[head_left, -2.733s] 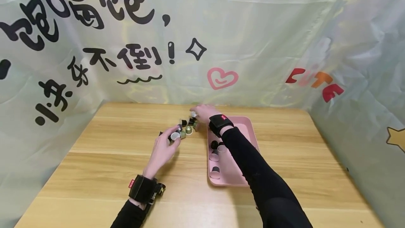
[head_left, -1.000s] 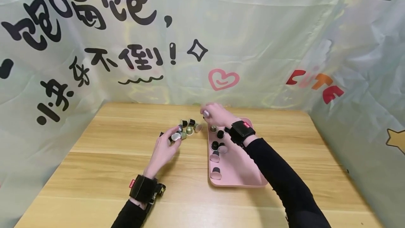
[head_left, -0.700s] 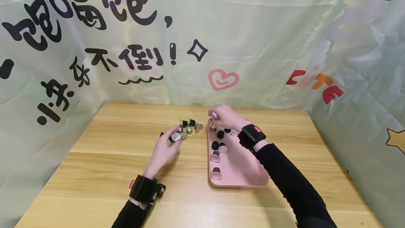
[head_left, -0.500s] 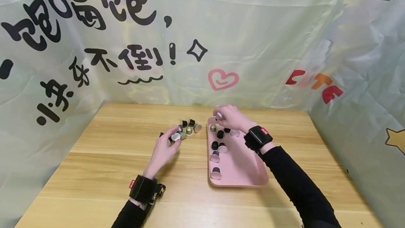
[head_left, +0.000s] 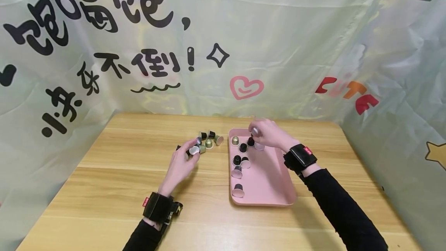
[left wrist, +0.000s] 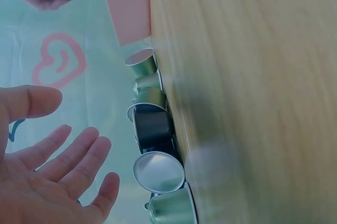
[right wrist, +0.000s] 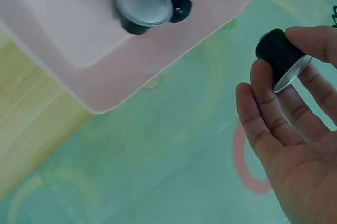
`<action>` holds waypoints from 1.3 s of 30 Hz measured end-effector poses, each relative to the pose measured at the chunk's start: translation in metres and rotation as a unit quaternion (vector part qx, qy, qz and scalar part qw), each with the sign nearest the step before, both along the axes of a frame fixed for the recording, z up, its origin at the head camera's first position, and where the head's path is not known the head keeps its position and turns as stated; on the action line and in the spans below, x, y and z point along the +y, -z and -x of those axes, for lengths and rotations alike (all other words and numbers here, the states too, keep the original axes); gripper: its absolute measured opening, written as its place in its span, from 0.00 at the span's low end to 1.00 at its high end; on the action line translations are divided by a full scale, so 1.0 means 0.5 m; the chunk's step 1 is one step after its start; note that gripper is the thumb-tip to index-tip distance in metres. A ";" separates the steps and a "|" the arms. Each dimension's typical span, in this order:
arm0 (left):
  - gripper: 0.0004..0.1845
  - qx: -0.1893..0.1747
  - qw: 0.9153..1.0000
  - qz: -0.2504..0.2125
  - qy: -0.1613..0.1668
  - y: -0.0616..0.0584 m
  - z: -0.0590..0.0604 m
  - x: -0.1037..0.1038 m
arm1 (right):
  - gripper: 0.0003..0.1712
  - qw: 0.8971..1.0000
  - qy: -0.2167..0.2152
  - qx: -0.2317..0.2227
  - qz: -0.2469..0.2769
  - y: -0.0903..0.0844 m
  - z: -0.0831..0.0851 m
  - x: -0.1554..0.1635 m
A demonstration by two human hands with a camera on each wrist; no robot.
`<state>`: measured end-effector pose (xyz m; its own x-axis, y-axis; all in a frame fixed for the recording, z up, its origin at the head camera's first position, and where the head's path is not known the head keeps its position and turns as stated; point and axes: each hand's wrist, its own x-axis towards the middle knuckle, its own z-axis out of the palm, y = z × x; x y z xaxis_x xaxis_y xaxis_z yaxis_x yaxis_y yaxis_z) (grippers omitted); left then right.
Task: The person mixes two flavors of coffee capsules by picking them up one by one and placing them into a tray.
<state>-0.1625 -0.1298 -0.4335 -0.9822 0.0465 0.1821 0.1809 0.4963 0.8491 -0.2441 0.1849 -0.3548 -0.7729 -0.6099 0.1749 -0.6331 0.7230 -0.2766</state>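
My right hand (head_left: 273,134) pinches a black coffee capsule (right wrist: 279,53) with a silver lid between thumb and fingers, held above the far part of the pink tray (head_left: 268,189). Several capsules lie in that tray, mostly along its left side, among them a gold-green capsule (head_left: 235,140) and a black capsule (head_left: 242,148). To the tray's left my left hand (head_left: 179,165) hovers beside a loose cluster of capsules on the table. In the left wrist view its fingers (left wrist: 79,163) are spread and relaxed, holding nothing, next to a silver-lidded capsule (left wrist: 159,172) and a green capsule (left wrist: 171,206).
The wooden table (head_left: 122,200) ends at a printed cloth backdrop (head_left: 278,49) behind and at both sides. A capsule with a pale lid (head_left: 218,140) lies close to the tray's left rim. Dark straps with small cameras sit on both wrists.
My right hand has picked a capsule from the far end of the cluster and carried it rightward over the tray. The left hand has stayed nearly still.
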 end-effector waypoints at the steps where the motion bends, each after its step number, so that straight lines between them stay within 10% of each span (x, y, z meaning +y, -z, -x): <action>1: 0.29 0.000 1.000 0.001 0.000 0.000 0.000 0.000 | 0.13 1.000 0.000 -0.002 0.000 0.002 -0.001 0.006; 22: 0.30 -0.004 1.000 0.003 0.007 0.004 0.001 -0.001 | 0.16 0.990 0.057 -0.103 -0.078 0.058 -0.006 0.082; 39: 0.29 0.001 1.000 0.004 0.008 0.004 -0.001 -0.001 | 0.08 0.994 0.038 -0.056 -0.091 0.102 0.018 0.085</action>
<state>-0.1619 -0.1305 -0.4353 -0.9809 0.0637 0.1835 0.1905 0.5001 0.8447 -0.2529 0.2272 -0.4057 -0.8265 -0.5625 -0.0216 -0.5473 0.8120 -0.2029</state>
